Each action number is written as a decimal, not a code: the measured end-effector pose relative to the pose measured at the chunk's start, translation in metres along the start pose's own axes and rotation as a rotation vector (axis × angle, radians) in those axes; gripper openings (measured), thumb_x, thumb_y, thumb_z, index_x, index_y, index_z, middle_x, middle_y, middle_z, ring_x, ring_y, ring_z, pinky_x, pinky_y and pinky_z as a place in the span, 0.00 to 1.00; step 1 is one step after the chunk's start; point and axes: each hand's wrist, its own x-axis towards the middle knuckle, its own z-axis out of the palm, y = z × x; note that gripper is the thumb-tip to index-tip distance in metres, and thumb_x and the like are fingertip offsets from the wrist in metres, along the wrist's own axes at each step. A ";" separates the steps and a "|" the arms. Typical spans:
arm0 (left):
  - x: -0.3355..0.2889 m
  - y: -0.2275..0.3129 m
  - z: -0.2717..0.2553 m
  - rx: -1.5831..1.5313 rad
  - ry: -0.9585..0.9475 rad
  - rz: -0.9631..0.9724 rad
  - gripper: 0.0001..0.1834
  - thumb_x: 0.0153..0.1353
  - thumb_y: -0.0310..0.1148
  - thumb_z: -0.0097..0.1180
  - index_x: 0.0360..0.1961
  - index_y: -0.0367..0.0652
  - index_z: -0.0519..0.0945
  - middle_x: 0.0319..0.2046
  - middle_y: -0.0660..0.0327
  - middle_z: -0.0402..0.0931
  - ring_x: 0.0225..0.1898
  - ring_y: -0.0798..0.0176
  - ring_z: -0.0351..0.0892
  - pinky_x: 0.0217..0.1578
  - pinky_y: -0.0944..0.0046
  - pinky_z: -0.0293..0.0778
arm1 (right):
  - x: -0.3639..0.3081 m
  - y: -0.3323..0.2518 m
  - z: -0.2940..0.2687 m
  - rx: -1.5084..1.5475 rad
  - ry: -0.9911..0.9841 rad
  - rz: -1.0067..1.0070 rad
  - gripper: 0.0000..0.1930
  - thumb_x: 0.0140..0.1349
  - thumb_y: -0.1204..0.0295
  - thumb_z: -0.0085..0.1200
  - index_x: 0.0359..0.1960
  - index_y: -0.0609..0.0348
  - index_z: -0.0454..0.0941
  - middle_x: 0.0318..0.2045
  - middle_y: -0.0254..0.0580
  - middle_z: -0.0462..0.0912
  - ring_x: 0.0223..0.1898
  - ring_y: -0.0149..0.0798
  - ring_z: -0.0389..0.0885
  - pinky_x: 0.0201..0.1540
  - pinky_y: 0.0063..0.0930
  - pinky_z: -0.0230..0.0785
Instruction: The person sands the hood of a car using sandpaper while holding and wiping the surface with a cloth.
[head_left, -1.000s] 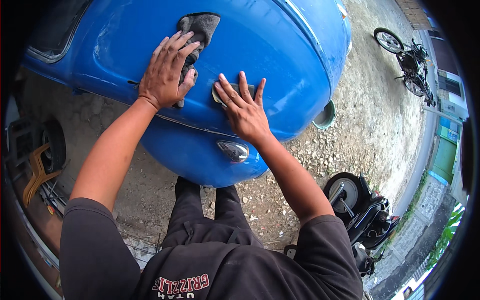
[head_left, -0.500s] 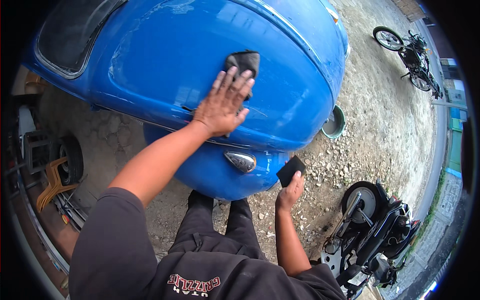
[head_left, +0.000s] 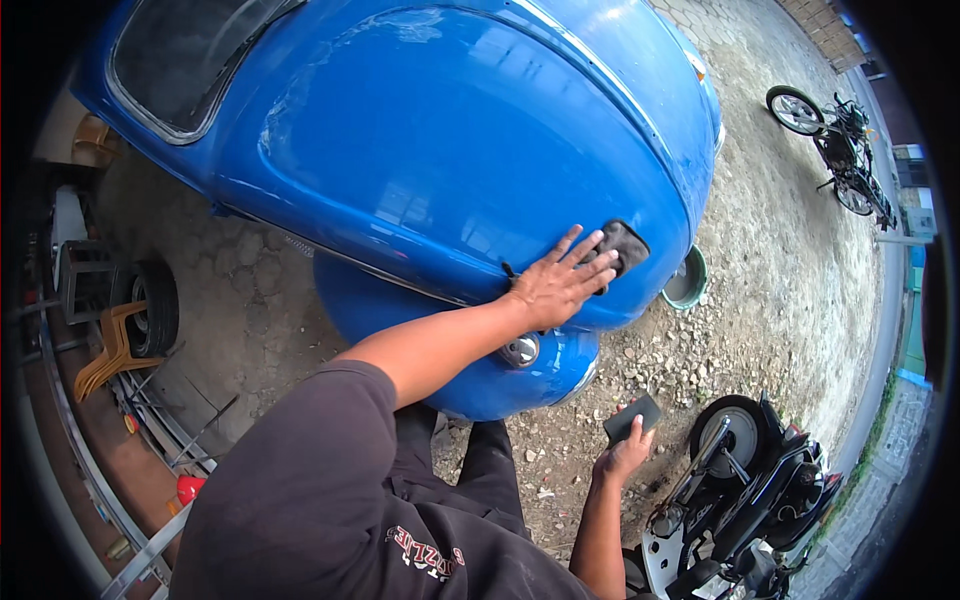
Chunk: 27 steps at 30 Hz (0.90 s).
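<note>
My left hand lies flat with fingers spread on a dark grey cloth, pressing it against the blue car's curved, glossy front lid near its lower right end. Part of the cloth is hidden under the palm and fingers. Lower and to the right, my right hand grips a thin dark rectangular pad, held away from the car above the gravel. A chrome-cased lamp sits on the blue fender below my left forearm, which partly covers it.
A green bucket stands on the ground beyond the car's nose. One motorcycle is parked at lower right, another at far right. Brown plastic chairs, a tyre and metal bars lie along the left.
My left hand and the cloth have slid right and nearer along the blue lid. My right hand has lowered and moved right with the dark pad. The whole view has shifted slightly.
</note>
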 end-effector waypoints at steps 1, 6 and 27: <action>-0.009 -0.016 -0.021 -0.034 0.051 -0.041 0.36 0.86 0.48 0.56 0.91 0.61 0.69 0.96 0.63 0.55 0.98 0.40 0.41 0.94 0.22 0.30 | 0.004 0.005 -0.001 0.002 -0.030 0.007 0.19 0.92 0.67 0.56 0.76 0.62 0.78 0.61 0.51 0.92 0.56 0.47 0.95 0.61 0.42 0.88; -0.092 -0.137 -0.113 0.041 0.210 -0.390 0.36 0.83 0.47 0.59 0.89 0.63 0.68 0.94 0.58 0.57 0.96 0.32 0.44 0.90 0.13 0.35 | -0.006 -0.017 0.080 -0.264 -0.305 -0.252 0.17 0.91 0.68 0.59 0.72 0.66 0.81 0.53 0.40 0.89 0.53 0.33 0.87 0.60 0.31 0.82; -0.203 -0.347 -0.209 0.119 0.624 -0.666 0.30 0.80 0.41 0.57 0.79 0.46 0.78 0.78 0.39 0.78 0.83 0.25 0.72 0.86 0.28 0.62 | 0.005 -0.116 0.398 -0.851 -0.871 -1.488 0.27 0.68 0.59 0.84 0.64 0.51 0.88 0.55 0.41 0.90 0.64 0.53 0.84 0.74 0.53 0.66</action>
